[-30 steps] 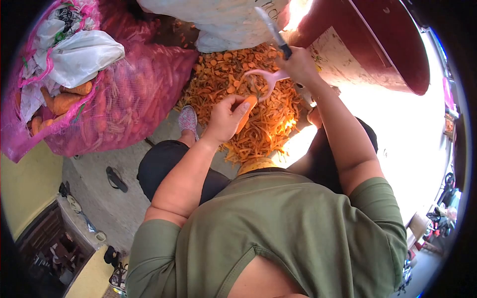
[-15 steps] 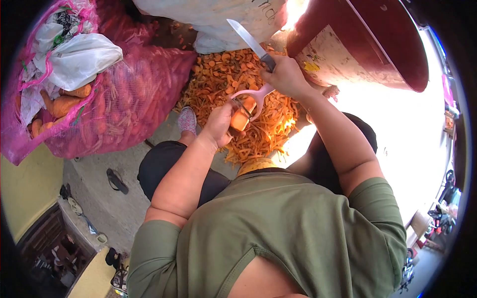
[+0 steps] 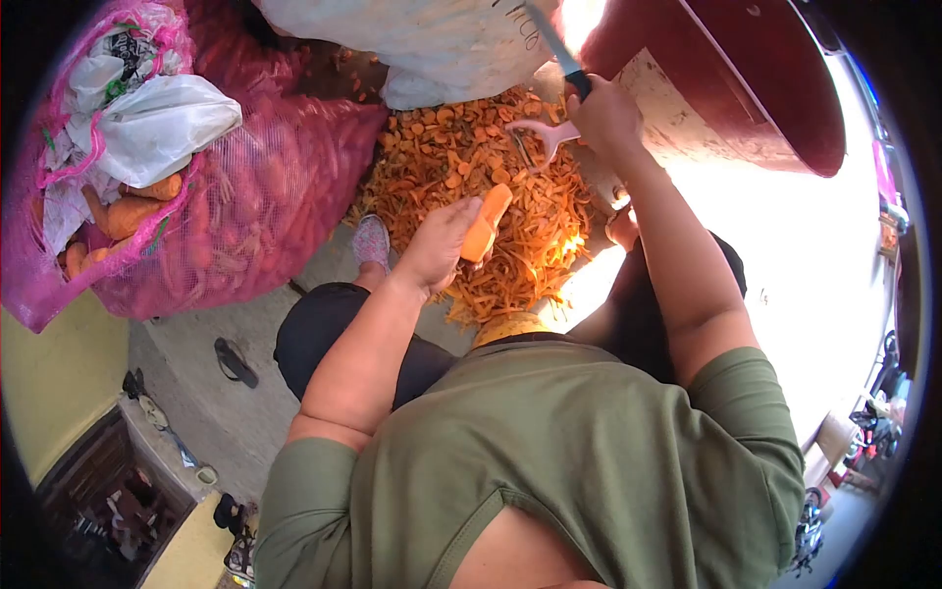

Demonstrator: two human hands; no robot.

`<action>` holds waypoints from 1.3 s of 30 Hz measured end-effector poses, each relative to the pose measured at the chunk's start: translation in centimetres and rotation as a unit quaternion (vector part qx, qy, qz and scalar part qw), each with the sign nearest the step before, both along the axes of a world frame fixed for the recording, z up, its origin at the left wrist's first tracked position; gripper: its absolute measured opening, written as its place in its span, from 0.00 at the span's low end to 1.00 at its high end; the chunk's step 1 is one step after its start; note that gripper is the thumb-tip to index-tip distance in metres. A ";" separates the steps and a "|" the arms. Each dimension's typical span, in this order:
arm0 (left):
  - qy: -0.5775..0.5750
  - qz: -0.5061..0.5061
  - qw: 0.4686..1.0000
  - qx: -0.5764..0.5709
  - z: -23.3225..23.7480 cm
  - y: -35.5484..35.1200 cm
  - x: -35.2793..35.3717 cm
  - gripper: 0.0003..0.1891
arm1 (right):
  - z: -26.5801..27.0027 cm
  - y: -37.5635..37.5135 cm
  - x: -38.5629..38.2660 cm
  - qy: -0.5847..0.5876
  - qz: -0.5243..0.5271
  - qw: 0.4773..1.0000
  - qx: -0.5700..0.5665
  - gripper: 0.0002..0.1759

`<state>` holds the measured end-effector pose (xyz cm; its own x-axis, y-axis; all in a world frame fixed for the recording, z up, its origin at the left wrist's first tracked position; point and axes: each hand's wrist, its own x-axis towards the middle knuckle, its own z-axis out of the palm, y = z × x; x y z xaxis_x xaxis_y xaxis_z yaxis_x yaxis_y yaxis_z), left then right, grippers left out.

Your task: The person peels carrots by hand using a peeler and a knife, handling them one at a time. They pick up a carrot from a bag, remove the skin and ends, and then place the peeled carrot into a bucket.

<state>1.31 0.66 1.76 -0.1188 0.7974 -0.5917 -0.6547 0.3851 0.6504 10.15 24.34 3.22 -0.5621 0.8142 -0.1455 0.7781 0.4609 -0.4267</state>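
Observation:
My left hand (image 3: 439, 250) grips an orange carrot (image 3: 487, 223), held out over a heap of carrot peelings (image 3: 491, 187) on the ground. My right hand (image 3: 605, 113) is raised past the carrot's far end, clear of it. It holds a pink peeler (image 3: 546, 133) and a knife (image 3: 555, 46) with a black handle together, the blade pointing up and away. The peeler's head hangs over the peelings, a short way from the carrot tip.
A pink mesh sack (image 3: 235, 196) of carrots with a white plastic bag (image 3: 162, 116) on top stands at the left. A white sack (image 3: 432, 39) lies beyond the peelings, a dark red bin (image 3: 746, 88) at the right. My shoe (image 3: 371, 239) and a sandal (image 3: 235, 361) rest on the concrete.
Half a second ago the peeler lay on the carrot. My right hand has since swung up and away to the right with peeler and knife; the left hand still holds the carrot.

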 end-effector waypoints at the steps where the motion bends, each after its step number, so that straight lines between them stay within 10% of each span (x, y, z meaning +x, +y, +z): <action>1: -0.009 0.015 1.000 -0.019 0.5 0.0 -0.1 0.18 | 0.5 0.4 0.2 0.003 -0.026 1.000 -0.013 0.16; 6: -0.003 0.033 0.999 -0.027 0.4 0.0 -0.7 0.16 | 0.7 -3.8 0.2 -0.021 0.201 0.979 -0.030 0.25; 11: 0.221 -0.021 0.972 -0.073 -1.6 -0.4 -1.4 0.12 | 2.1 -6.3 0.6 -0.049 0.214 0.976 0.004 0.23; 20: 0.020 0.092 0.989 -0.113 -0.7 0.2 -1.8 0.10 | 1.2 -8.8 2.0 -0.101 0.330 0.939 0.004 0.17; 32: 0.221 -0.011 0.967 -0.123 -1.7 0.6 -1.8 0.10 | 1.6 -9.5 2.7 -0.105 0.354 0.929 0.014 0.26; 39: 0.552 -0.117 0.809 -0.163 -2.5 1.0 -0.7 0.15 | 0.5 -10.5 2.3 -0.145 0.341 0.929 -0.001 0.28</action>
<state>0.63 1.63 -0.75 -0.5877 0.6965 -0.4118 0.3707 0.6842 0.6281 12.43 13.81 3.74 -0.8840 0.2817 -0.3730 0.3872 0.8884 -0.2466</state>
